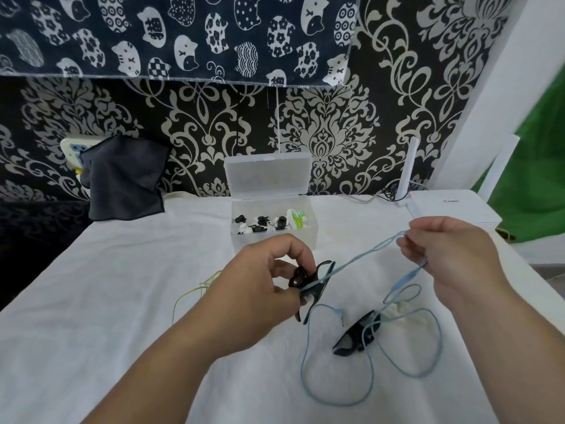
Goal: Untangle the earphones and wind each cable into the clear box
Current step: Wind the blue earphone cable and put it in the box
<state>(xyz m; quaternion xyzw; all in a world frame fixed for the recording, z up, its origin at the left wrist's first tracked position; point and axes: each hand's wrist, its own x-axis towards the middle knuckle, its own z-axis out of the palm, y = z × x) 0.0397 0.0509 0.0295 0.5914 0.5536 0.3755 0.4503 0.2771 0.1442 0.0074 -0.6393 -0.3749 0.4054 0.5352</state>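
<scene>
The left hand (269, 280) pinches a black clip (319, 286) with its fingers. The right hand (452, 255) pinches the blue cable (404, 280) up high. The rest loops on the white surface (122, 286), near the open box (253, 240).

Bare cloth (107, 286) open at left and near front, box (244, 240) open-topped at back centre, blue cable (360, 257) strung before it from clip (318, 286) in left hand (269, 280) to pinching right hand (452, 258), its loops and second clip (356, 335) littering right, yellow cable (201, 284) by left wrist
</scene>
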